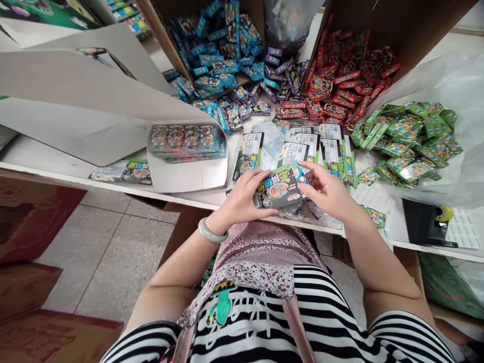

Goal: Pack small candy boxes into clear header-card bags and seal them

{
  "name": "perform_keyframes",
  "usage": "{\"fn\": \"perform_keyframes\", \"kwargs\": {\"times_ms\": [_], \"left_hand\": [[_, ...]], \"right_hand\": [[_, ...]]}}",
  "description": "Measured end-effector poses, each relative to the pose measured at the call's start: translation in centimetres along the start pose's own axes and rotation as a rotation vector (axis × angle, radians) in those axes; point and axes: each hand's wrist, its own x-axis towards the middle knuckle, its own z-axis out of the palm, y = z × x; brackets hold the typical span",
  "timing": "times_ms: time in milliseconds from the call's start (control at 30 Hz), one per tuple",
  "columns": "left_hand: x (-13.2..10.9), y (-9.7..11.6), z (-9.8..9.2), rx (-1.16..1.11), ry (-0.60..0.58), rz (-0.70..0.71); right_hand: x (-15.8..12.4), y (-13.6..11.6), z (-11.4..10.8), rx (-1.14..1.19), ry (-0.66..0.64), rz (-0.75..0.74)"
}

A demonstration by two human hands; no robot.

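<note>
A dark printed card packet with green and yellow lettering is held between both hands above the table's front edge. My left hand wraps round its left side, thumb along the lower edge. At the right end, my right hand pinches the packet's blue-and-white corner between thumb and fingers. Behind the hands lie several flat printed packets with white labels, overlapping one another. Clear plastic sleeves lie partly under the held packet.
Blue boxes, purple boxes and red boxes spill from cartons at the back. Green packets sit in a plastic bag at right. A curved white sheet holds stacked boxes at left. A tape dispenser stands far right.
</note>
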Motion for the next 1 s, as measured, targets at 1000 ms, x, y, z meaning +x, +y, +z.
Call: {"fn": "perform_keyframes", "kwargs": {"times_ms": [1000], "left_hand": [[-3.1,2.3,4.3,-0.771,0.148,-0.325]], "right_hand": [[-4.4,3.7,6.2,0.272,0.315,-0.090]]}}
